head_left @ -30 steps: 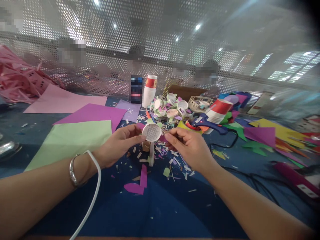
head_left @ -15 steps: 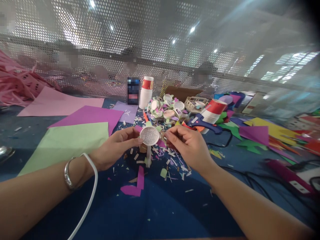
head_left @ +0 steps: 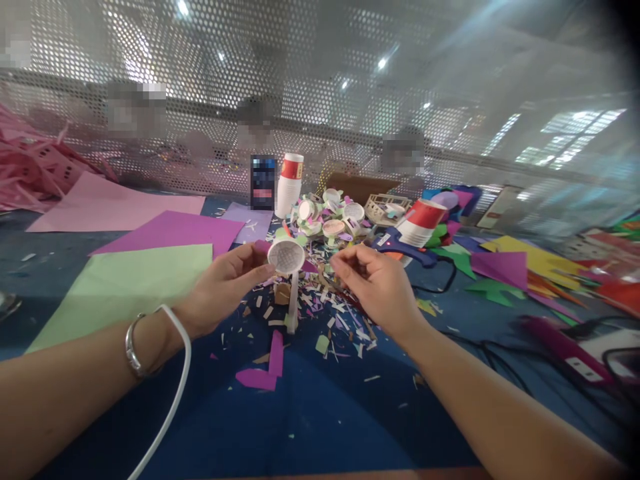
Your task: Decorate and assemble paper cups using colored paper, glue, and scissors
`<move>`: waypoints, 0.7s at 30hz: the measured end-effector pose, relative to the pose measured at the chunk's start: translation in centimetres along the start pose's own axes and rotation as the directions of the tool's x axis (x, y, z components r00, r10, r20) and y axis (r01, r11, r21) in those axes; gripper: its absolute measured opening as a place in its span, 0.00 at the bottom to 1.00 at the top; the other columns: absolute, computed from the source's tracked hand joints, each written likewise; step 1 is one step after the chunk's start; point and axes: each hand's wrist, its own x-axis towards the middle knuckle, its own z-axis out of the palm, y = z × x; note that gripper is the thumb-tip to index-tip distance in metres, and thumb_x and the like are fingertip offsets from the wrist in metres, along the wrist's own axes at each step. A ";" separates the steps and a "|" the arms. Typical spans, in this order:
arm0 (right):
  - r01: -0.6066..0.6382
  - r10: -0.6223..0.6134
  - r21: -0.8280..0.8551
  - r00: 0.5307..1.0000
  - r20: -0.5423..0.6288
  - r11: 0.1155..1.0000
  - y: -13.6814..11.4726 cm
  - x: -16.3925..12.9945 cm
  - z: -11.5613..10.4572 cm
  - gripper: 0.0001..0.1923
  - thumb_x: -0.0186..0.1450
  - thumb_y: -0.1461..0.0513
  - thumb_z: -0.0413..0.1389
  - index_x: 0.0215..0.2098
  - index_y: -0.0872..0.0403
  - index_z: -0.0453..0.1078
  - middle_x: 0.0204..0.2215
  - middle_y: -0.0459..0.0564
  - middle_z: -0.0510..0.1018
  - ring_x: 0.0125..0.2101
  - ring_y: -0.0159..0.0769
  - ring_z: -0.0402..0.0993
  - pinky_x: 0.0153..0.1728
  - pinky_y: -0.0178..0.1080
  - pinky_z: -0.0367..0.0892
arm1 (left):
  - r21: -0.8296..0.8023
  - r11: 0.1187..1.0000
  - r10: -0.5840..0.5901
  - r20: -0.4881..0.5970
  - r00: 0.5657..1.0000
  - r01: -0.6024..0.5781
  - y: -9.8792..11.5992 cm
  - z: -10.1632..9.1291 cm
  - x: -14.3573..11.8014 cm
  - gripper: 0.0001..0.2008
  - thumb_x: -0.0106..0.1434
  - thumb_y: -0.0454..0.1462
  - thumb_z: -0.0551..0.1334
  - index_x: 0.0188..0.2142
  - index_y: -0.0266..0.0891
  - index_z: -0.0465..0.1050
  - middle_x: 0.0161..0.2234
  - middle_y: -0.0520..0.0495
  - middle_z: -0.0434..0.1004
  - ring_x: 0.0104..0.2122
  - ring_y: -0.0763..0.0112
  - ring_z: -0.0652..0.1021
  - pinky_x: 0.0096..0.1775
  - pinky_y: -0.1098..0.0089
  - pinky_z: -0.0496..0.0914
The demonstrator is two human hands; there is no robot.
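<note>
My left hand [head_left: 225, 287] pinches the left edge of a round white cup bottom [head_left: 287, 257], a shallow piece with a raised rim and small green tabs at its top. Below it a narrow pale strip [head_left: 294, 303] runs down; whether the two are joined I cannot tell. To the right, apart from the cup bottom, my right hand [head_left: 383, 283] has its thumb and fingertips pressed together over the paper scraps. Anything between those fingertips is too small to make out. Bent purple paper [head_left: 275, 360] lies on the blue cloth nearer to me.
Small paper offcuts [head_left: 345, 317] litter the middle. Behind them are a heap of similar round pieces [head_left: 333, 227], stacked paper cups [head_left: 290, 187], a phone [head_left: 263, 183] and a blue glue gun [head_left: 407, 248]. Green paper [head_left: 130, 283] lies left; dark cables [head_left: 500, 357] run along the right.
My left hand has shifted the cup bottom slightly left and up. My right fingertips, formerly close to its right edge, are now farther from it. The view has turned slightly.
</note>
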 end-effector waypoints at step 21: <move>-0.244 0.241 0.239 0.970 0.043 0.940 0.8 2.0 0.0 0.10 0.65 0.58 0.61 0.28 0.54 0.74 0.23 0.48 0.77 0.21 0.29 0.71 0.23 0.35 0.69 | 0.160 0.979 -0.116 -0.058 0.992 0.124 -0.6 -0.6 -0.1 0.19 0.65 0.45 0.66 0.52 0.41 0.70 0.46 0.45 0.79 0.47 0.64 0.79 0.49 0.62 0.73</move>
